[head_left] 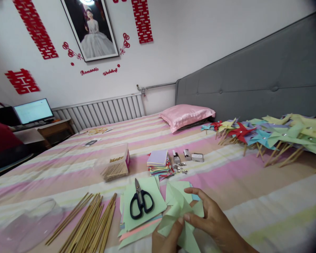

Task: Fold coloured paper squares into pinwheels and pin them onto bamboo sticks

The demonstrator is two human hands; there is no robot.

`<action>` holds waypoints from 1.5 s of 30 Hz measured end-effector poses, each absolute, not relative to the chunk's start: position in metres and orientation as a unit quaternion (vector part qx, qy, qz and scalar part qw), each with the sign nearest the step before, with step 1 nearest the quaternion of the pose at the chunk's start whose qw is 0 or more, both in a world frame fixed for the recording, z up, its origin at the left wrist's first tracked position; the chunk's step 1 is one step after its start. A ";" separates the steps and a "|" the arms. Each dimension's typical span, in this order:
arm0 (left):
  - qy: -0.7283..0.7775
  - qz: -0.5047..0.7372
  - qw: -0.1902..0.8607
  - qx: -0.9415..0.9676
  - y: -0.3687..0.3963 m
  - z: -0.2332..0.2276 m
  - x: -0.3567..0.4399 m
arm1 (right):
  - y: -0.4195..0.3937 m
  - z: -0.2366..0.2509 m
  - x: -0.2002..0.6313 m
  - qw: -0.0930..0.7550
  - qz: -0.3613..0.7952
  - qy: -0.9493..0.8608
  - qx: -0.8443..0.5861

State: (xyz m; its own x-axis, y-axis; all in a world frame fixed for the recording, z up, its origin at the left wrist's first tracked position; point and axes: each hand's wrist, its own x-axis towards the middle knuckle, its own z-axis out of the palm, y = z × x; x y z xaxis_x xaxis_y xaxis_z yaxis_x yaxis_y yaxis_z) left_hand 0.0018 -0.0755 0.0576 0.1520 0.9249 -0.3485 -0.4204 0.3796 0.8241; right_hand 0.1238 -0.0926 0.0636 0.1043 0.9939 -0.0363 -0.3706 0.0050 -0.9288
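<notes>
Over striped bedding, both hands' grip (185, 225) pinches folded pale-green paper (180, 211)

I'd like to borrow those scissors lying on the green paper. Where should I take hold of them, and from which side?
Take the scissors by the black handle loops, coming from the near side. They lie flat on the green paper with the loops toward the person and the closed blades pointing away, so the loops are nearest and safe to grip.

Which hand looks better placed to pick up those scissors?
Probably the left hand: it is nearer the scissors, which lie on the paper to its left. The right hand pinches the green folded paper and sits farther away.
</notes>
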 end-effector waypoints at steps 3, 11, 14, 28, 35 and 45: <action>0.471 0.455 0.702 0.280 -0.073 0.066 -0.005 | -0.092 0.068 0.129 0.597 0.577 -0.350 -0.433; 0.456 0.428 0.610 0.487 -0.073 0.072 -0.016 | -0.091 0.068 0.138 0.511 0.609 -0.402 -0.455; 0.464 0.394 0.606 0.512 -0.073 0.065 -0.015 | -0.091 0.061 0.138 0.497 0.610 -0.431 -0.441; 0.492 0.386 0.611 0.485 -0.073 0.063 -0.012 | -0.091 0.063 0.132 0.508 0.611 -0.460 -0.397; 0.506 0.417 0.627 0.420 -0.068 0.054 -0.016 | -0.089 0.063 0.131 0.550 0.515 -0.483 -0.446; 0.501 0.491 0.656 0.278 -0.061 0.065 -0.030 | -0.105 0.064 0.121 0.536 0.217 -0.644 -0.501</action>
State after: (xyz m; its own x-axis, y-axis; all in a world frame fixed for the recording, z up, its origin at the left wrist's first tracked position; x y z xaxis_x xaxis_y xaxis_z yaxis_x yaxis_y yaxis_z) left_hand -0.0295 -0.0612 0.0647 0.0161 0.9231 -0.3842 -0.3661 0.3630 0.8568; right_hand 0.1207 -0.1048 0.0640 0.0766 0.8776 0.4733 0.4127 0.4042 -0.8163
